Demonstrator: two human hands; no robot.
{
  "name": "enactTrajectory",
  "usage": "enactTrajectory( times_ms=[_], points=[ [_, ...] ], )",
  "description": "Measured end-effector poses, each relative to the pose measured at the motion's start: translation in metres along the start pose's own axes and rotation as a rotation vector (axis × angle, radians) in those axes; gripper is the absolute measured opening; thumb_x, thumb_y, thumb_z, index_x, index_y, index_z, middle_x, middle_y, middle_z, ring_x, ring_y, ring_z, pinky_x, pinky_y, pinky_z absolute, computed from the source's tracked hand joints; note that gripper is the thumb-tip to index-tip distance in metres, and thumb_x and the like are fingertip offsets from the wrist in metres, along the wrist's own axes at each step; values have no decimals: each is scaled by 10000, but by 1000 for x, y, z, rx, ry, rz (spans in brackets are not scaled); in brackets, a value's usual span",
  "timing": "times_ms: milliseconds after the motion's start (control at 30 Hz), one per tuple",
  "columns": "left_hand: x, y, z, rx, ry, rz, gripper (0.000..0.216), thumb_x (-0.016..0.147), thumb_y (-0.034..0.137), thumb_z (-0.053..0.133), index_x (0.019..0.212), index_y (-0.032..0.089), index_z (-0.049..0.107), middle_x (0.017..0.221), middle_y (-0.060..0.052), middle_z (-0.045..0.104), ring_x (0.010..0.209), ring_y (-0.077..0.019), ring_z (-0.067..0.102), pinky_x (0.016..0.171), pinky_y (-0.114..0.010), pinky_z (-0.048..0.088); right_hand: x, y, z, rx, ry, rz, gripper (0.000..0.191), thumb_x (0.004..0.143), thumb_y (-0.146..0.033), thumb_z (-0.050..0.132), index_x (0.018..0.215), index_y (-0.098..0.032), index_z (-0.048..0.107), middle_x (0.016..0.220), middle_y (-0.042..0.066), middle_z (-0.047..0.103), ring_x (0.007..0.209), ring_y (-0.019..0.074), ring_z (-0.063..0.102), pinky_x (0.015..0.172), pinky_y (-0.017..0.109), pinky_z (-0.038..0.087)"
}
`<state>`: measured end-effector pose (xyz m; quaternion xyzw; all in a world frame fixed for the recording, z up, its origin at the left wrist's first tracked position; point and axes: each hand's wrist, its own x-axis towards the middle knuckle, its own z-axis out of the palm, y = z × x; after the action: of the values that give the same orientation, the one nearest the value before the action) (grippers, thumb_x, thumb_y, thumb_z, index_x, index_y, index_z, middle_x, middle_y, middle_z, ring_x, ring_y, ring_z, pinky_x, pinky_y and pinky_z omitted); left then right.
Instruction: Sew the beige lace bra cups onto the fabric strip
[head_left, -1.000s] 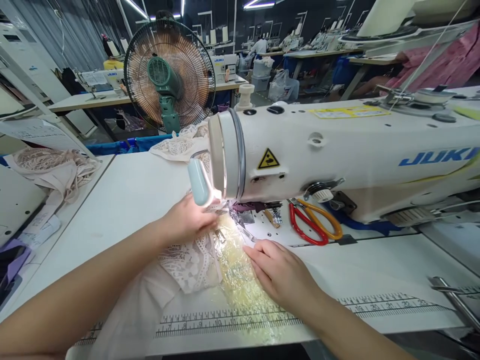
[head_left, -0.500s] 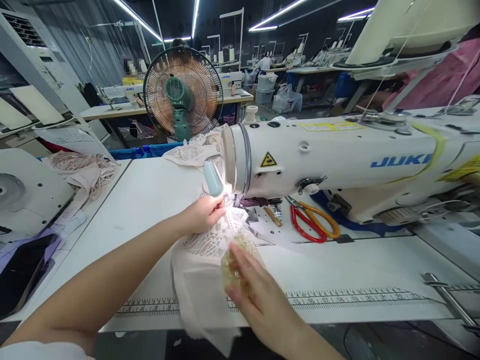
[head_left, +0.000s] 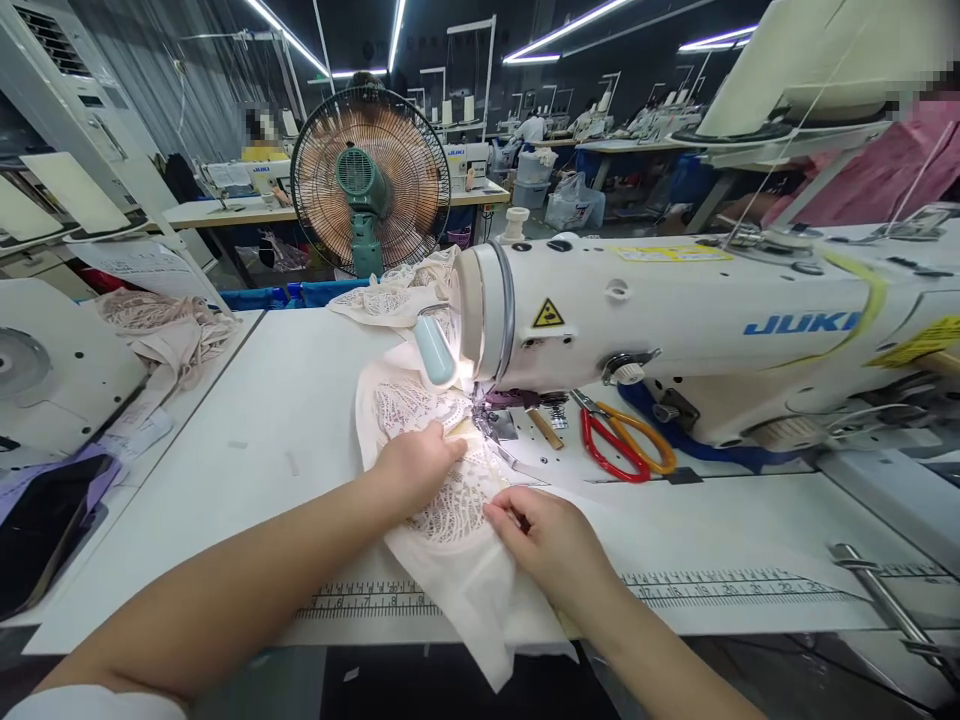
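A pale lace fabric piece (head_left: 454,505) lies under the needle area of a white sewing machine (head_left: 660,300) and hangs over the table's front edge. My left hand (head_left: 420,465) is closed on the lace, thumb and fingers pinching it just in front of the needle. To the right and nearer to me, my right hand (head_left: 551,535) pinches the right edge of the same fabric between thumb and fingertips. A lit lamp with a pale blue shade (head_left: 435,352) shines on the stitching spot. The needle itself is hard to make out.
Scissors with red and orange handles (head_left: 622,445) lie right of the needle plate. More lace pieces (head_left: 401,290) sit behind the machine head. A phone (head_left: 49,525) and a fabric heap (head_left: 169,335) are at the left. A large fan (head_left: 367,185) stands beyond; people sit farther back.
My left hand has drawn back toward me from the needle. My right hand has moved right and now pinches the fabric edge. The lace is spread wider, its lower part shifted right.
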<state>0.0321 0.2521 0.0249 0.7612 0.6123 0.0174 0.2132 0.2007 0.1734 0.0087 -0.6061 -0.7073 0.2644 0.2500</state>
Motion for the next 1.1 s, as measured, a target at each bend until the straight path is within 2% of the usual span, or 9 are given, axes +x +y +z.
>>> enactTrajectory(
  times_ms=[67,167,267,433,567,767,933,1100],
  points=[
    [1,4,-2,43,-37,-11,477,902,537,215,959,198,546,800,-64,614,701,-216,577,565,-284,388,3,-1,-3,-26,-12,-14,254,864,-293,412,690,-209,577,620,-7,586,607,158,523,543,261,344],
    [6,8,-6,210,-83,126,387,912,432,264,1090,230,542,947,-78,607,775,-228,592,588,-283,402,8,-1,-7,-70,-31,-37,270,874,-273,380,710,-209,585,632,0,591,615,163,524,540,264,337],
    [10,11,-11,297,-122,190,361,896,332,318,1203,277,500,1058,-78,577,805,-235,602,588,-280,411,11,1,-9,-105,-38,-40,278,878,-269,370,691,-210,569,636,3,591,611,163,522,528,262,323],
    [17,19,-18,347,-171,207,497,765,196,496,1258,261,483,1031,-94,581,789,-258,613,567,-283,418,15,5,-8,-149,-33,-47,278,873,-259,375,662,-213,551,617,0,575,596,161,520,515,259,305],
    [20,20,-19,356,-183,223,478,780,177,473,1249,266,501,1019,-84,607,829,-257,620,597,-286,440,15,8,-8,-143,-77,-23,269,875,-266,374,721,-211,588,660,6,606,637,171,546,543,266,329],
    [20,19,-17,356,-174,230,613,787,146,447,1382,247,337,1123,-90,604,925,-257,615,662,-297,467,15,9,-8,-126,-90,0,266,876,-267,379,870,-209,639,753,24,653,718,192,585,589,281,371],
    [18,24,-17,392,-187,224,527,807,174,424,1331,218,425,1052,-122,617,814,-276,635,596,-314,460,16,9,-9,-127,-98,5,277,880,-266,376,891,-202,644,764,31,655,739,198,588,604,287,383],
    [18,29,-18,418,-206,198,595,771,130,444,1358,214,387,1057,-124,629,822,-267,636,605,-301,465,17,9,-8,-144,-90,0,262,876,-263,386,850,-201,639,736,28,640,707,193,577,587,282,372]
  ],
)
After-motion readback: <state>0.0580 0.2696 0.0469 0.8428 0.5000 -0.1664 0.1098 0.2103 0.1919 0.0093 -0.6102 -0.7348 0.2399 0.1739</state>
